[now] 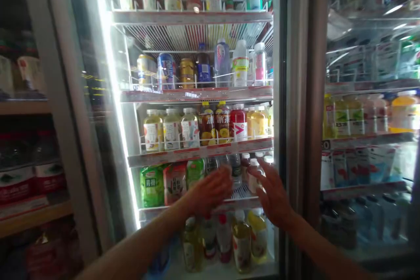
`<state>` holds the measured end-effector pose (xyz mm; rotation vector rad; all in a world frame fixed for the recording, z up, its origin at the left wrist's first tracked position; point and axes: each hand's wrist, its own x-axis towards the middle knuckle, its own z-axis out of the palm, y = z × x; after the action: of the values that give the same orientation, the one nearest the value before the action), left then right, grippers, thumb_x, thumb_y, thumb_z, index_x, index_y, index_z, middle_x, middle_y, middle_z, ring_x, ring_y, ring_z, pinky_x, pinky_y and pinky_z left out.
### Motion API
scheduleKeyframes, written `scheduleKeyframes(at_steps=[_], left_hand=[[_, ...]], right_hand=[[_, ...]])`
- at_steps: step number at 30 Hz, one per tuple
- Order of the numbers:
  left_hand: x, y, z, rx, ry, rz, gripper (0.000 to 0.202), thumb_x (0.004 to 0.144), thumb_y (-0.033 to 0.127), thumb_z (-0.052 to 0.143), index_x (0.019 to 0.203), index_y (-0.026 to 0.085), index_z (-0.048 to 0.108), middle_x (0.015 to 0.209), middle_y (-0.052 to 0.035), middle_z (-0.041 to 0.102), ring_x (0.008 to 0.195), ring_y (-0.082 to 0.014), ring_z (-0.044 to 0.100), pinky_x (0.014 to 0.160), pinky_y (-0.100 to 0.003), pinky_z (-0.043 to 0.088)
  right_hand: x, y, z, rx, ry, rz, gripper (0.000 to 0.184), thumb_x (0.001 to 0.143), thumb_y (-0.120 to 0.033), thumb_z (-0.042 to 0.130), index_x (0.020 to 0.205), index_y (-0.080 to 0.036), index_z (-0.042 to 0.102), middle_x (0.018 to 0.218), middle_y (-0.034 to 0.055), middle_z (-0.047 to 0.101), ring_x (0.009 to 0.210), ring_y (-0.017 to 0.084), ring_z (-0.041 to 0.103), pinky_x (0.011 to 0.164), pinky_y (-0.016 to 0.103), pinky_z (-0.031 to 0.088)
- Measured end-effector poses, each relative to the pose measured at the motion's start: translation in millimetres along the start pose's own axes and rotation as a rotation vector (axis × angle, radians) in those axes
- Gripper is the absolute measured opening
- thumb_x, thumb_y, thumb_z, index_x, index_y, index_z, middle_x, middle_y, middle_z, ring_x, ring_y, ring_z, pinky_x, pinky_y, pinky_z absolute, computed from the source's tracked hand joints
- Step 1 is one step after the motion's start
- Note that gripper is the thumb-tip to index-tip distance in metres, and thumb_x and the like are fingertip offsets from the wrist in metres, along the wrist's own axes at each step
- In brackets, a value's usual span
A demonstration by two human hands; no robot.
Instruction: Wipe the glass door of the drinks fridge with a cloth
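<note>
In the head view both my hands reach into a lit drinks fridge at the second-lowest shelf. My left hand point(213, 190) is smeared by motion in front of clear bottles, and its fingers cannot be made out. With fingers spread, my right hand point(274, 197) is beside a small white-capped bottle point(253, 177); whether it touches the bottle is unclear. Behind the hands stands a clear bottle with a dark label point(235, 168). On the same shelf, to the left, are a green pouch point(152, 187), a red pouch point(173, 183) and another green pouch point(195, 170).
A shelf above holds juice bottles point(172, 130) and iced tea bottles point(207, 124). Below stand several bottles, one with yellow-green drink point(242, 245). A metal door frame point(300, 96) rises close on the right. Shelves with red-labelled bottles point(49, 175) stand on the left.
</note>
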<state>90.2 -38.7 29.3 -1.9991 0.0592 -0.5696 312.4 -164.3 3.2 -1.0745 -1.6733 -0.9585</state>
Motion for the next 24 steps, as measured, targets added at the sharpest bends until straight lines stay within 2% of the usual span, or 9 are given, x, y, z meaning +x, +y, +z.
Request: scheduleKeyframes(at_steps=[2,4,6,8,10,12,16,18,24], left_hand=[[-17,21,6.3,-0.052,-0.04,0.144,0.039,0.087,0.035,0.044,0.125,0.029,0.048,0.141,0.002,0.042,0.129,-0.0179,0.037,0.109,-0.037,0.027],[-24,8,3.1,-0.038,-0.042,0.113,0.039,0.088,0.034,0.043,0.126,0.031,0.047,0.141,0.004,0.042,0.127,-0.0166,0.04,0.11,-0.038,0.025],[-22,-35,-8.4,0.025,0.001,-0.065,0.039,0.088,0.033,0.043,0.127,0.031,0.046,0.14,0.0021,0.043,0.129,-0.0197,0.037,0.112,-0.043,0.02],[-17,-83,-21.7,0.114,0.091,-0.345,0.042,0.088,0.034,0.043,0.129,0.03,0.043,0.142,-0.0021,0.04,0.134,-0.0234,0.03,0.112,-0.047,0.015],[-17,-108,-29.4,0.189,0.197,-0.613,0.044,0.088,0.036,0.043,0.131,0.026,0.041,0.144,-0.0071,0.036,0.138,-0.0265,0.021,0.111,-0.049,0.015],[-23,-99,-27.5,0.2,0.238,-0.657,0.045,0.088,0.037,0.043,0.13,0.023,0.043,0.145,-0.0097,0.033,0.139,-0.029,0.014,0.11,-0.049,0.018],[-31,-27,-9.9,0.029,0.09,-0.192,0.04,0.087,0.04,0.043,0.126,0.027,0.048,0.143,-0.0021,0.039,0.134,-0.0237,0.03,0.11,-0.041,0.023],[-19,-10,-5.7,-0.032,0.058,-0.15,0.04,0.089,0.037,0.042,0.128,0.028,0.045,0.143,-0.0007,0.039,0.128,-0.0189,0.039,0.109,-0.037,0.026],[38,-49,-15.6,-0.001,0.3,-0.477,0.049,0.09,0.029,0.034,0.134,0.008,0.036,0.141,-0.0156,0.039,0.136,-0.0225,0.027,0.11,-0.039,0.026]], right_hand=[[-5,-6,4,-0.01,-0.026,-0.041,0.042,0.085,-0.02,0.04,0.126,-0.02,0.044,0.144,0.0118,0.032,0.135,0.026,0.028,0.105,0.052,0.034],[-7,-8,5,-0.012,-0.046,-0.071,0.041,0.085,-0.02,0.041,0.126,-0.02,0.045,0.144,0.0116,0.033,0.136,0.026,0.027,0.104,0.051,0.034],[-5,-6,5,-0.013,-0.043,-0.055,0.042,0.085,-0.02,0.041,0.127,-0.02,0.044,0.144,0.0115,0.033,0.135,0.027,0.029,0.104,0.052,0.034],[1,-3,5,-0.013,-0.024,-0.009,0.043,0.086,-0.02,0.04,0.129,-0.021,0.043,0.145,0.0113,0.031,0.133,0.027,0.032,0.105,0.053,0.033],[6,-3,6,-0.007,-0.006,0.017,0.043,0.086,-0.021,0.039,0.129,-0.022,0.043,0.146,0.0108,0.03,0.133,0.027,0.033,0.105,0.053,0.033],[9,-9,9,0.008,-0.007,0.003,0.044,0.085,-0.021,0.04,0.129,-0.022,0.043,0.146,0.0108,0.031,0.133,0.027,0.033,0.105,0.052,0.034],[10,-32,17,0.075,-0.017,-0.107,0.048,0.083,-0.017,0.042,0.131,-0.021,0.04,0.145,0.0107,0.033,0.133,0.026,0.034,0.102,0.051,0.038],[14,-45,21,0.146,-0.015,-0.166,0.053,0.081,-0.012,0.041,0.133,-0.021,0.036,0.144,0.0111,0.034,0.132,0.024,0.035,0.101,0.047,0.041],[58,-71,53,0.271,0.17,-0.037,0.058,0.085,-0.012,0.036,0.141,-0.021,0.022,0.14,0.0124,0.039,0.131,0.021,0.038,0.098,0.041,0.045]])
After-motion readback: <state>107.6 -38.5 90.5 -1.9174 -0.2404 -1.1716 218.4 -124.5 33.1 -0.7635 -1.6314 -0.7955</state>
